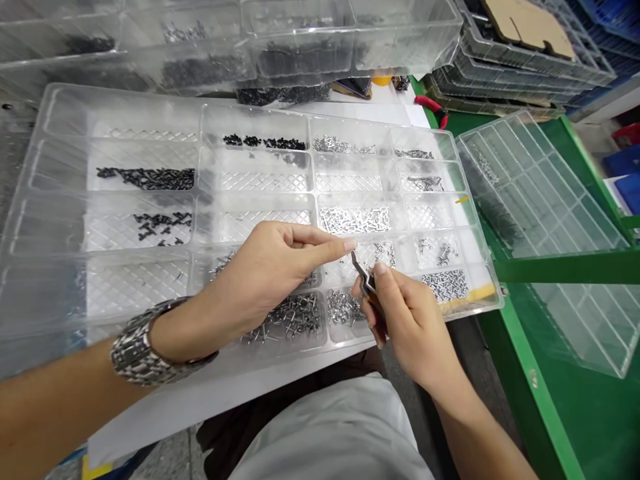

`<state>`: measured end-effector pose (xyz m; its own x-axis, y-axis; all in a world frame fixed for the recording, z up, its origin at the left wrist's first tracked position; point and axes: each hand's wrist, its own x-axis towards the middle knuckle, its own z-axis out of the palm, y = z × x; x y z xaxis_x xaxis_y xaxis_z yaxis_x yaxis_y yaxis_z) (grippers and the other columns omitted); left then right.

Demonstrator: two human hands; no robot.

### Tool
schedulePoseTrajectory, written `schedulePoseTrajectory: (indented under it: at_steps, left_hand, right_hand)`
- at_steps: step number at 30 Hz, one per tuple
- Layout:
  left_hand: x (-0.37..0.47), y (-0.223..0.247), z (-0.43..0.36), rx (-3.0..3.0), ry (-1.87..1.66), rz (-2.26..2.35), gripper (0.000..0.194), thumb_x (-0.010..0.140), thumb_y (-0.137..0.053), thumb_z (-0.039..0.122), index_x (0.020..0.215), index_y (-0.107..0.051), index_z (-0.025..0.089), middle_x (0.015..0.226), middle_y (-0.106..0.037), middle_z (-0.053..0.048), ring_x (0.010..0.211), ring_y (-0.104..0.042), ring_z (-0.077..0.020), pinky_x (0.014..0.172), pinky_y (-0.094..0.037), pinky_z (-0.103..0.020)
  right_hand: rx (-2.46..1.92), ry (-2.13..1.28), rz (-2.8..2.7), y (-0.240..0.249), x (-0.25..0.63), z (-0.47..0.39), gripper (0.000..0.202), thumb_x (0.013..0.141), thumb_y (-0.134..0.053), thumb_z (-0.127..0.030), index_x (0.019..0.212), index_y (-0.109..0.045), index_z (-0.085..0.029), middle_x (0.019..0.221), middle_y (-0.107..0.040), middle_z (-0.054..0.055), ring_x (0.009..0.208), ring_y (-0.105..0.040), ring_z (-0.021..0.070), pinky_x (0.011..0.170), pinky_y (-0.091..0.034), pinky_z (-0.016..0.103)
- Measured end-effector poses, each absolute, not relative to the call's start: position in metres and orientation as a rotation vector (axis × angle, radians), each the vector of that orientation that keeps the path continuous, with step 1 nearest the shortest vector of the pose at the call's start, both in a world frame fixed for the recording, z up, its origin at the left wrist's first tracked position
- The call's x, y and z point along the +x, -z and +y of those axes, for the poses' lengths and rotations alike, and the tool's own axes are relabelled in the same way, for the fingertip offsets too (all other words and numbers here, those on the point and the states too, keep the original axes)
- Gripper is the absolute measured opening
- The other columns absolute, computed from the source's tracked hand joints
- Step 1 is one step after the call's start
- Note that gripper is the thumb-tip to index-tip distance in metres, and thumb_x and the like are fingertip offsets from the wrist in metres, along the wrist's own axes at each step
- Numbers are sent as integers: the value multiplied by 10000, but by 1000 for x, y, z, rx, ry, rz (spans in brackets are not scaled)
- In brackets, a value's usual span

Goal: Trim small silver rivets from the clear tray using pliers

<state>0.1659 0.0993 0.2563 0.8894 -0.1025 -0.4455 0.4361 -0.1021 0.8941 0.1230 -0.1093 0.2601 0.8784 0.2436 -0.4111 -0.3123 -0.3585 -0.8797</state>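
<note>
My left hand [280, 260], with a metal-band watch at the wrist, pinches thumb and forefinger together. Its fingertips meet the upper tip of a slim bent metal piece [364, 272]; whatever lies between them is too small to make out. My right hand [407, 313] is closed around the lower part of this piece, thumb on top and fingers curled under. Dark and bright silver edges show on the piece, and its lower end is hidden in the hand. Both hands are above a clear compartment tray [260, 229] holding small screws and pins.
More clear bins [300, 40] with small parts stand behind the tray. At right, another clear divided box [545, 180] rests on a green bench [575, 270]. Red-handled pliers [431, 105] and stacked trays [530, 67] are at the back right.
</note>
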Motion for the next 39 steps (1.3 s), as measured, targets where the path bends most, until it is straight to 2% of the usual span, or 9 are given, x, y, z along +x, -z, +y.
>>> schedulePoseTrajectory:
  at_steps: [6, 15, 26, 30, 33, 36, 39]
  left_hand:
    - [164, -250, 101, 1696, 460, 231, 214, 913, -906, 458, 915, -934, 245, 478, -400, 64, 480, -262, -72, 423, -188, -238]
    - [162, -249, 99, 1732, 446, 220, 214, 901, -903, 447, 933, -943, 239, 484, -472, 48, 478, -263, -82, 428, -161, -261]
    - [161, -245, 100, 1726, 507, 204, 211, 876, -922, 478, 919, -936, 273, 538, -334, 56, 532, -218, -96, 455, -147, -264]
    - [159, -243, 101, 1716, 515, 201, 226, 880, -916, 491, 947, -936, 276, 543, -332, 55, 529, -214, -101, 469, -136, -281]
    - [159, -241, 103, 1699, 510, 201, 253, 886, -908, 512, 962, -934, 272, 540, -358, 50, 523, -231, -106, 483, -136, -295]
    - [159, -242, 103, 1681, 518, 210, 249, 887, -912, 508, 960, -932, 271, 538, -371, 49, 532, -242, -108, 492, -152, -295]
    - [160, -244, 103, 1645, 518, 206, 220, 886, -925, 486, 939, -933, 272, 550, -438, 41, 551, -280, -105, 495, -190, -280]
  right_hand:
    - [-1978, -601, 64, -267, 127, -110, 605, 1209, -381, -622, 887, -682, -207, 632, -607, -27, 505, -554, 118, 544, -424, 290]
    - [-1981, -608, 56, -268, 129, -112, 593, 1207, -418, -600, 836, -664, -208, 607, -580, -33, 470, -495, 123, 535, -394, 308]
    - [-2030, -611, 25, -270, 129, -116, 654, 1215, -425, -569, 663, -524, -232, 580, -578, -20, 527, -516, 136, 603, -402, 325]
    - [-2035, -595, 6, -268, 129, -116, 667, 1216, -393, -587, 664, -524, -235, 585, -593, -8, 538, -537, 143, 594, -398, 324]
    - [-2019, -590, 43, -266, 126, -119, 680, 1194, -420, -637, 678, -589, -227, 571, -613, -5, 521, -561, 151, 587, -422, 325]
    - [-1944, -635, 109, -264, 122, -123, 645, 1184, -423, -663, 803, -693, -219, 630, -676, 3, 529, -608, 165, 609, -483, 334]
    - [-1881, -624, 94, -260, 118, -125, 604, 1183, -428, -663, 890, -722, -224, 706, -717, 11, 583, -655, 180, 648, -515, 348]
